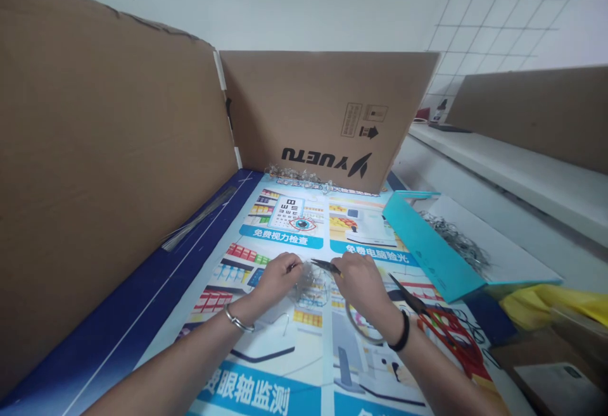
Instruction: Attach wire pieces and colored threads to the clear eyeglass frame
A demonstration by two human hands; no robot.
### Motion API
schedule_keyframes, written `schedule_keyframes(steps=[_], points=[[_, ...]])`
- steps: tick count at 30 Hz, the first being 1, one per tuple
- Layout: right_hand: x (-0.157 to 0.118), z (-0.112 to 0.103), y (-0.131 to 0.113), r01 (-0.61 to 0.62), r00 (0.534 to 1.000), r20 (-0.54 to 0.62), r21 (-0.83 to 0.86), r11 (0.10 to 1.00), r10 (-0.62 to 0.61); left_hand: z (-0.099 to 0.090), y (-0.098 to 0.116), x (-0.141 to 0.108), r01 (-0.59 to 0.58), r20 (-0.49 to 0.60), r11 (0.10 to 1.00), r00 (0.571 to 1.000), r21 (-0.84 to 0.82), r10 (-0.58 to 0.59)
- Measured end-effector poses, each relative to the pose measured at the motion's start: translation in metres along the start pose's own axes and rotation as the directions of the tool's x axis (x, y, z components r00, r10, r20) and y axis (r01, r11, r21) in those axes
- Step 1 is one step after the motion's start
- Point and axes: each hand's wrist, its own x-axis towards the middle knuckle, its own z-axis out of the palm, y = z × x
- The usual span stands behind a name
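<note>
My left hand (280, 277) is closed, its thumb and forefinger pinching a small tangle of thin silvery wire (311, 288) above the printed table cover. My right hand (363, 282) is wrapped round needle-nose pliers (325, 266). Their dark, slim jaws point left, toward the wire, and a bit of yellow handle shows beside my fingers. Whether the jaws touch the wire I cannot tell. Under my right wrist lies a grey ring (357, 330), partly hidden by the arm. To the right of that wrist are scissors (439, 324) with orange-red handles and dark blades.
A teal box (427, 245) at the right holds a heap of wire pieces (458, 245). More clear, tangled bits (301, 176) lie along the back cardboard panel (304, 106). Another cardboard panel (104, 137) walls the left. Yellow cloth or plastic (555, 305) sits at the right edge.
</note>
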Motion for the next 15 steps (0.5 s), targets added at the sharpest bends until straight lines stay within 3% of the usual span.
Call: schedule_keyframes(steps=[4,15], points=[[0.0039,0.0032,0.0013,0.025,1.000,-0.010,-0.002,1.000,-0.025,-0.0024,-0.0022,0.0017,-0.102,0.012,0.982,0.995,0.162,0.102],[0.0094,0.0093,0.0028,0.077,0.995,-0.059,-0.025,0.997,-0.079,-0.0023,-0.0075,0.0014,-0.157,-0.025,0.934,0.984,0.321,0.174]])
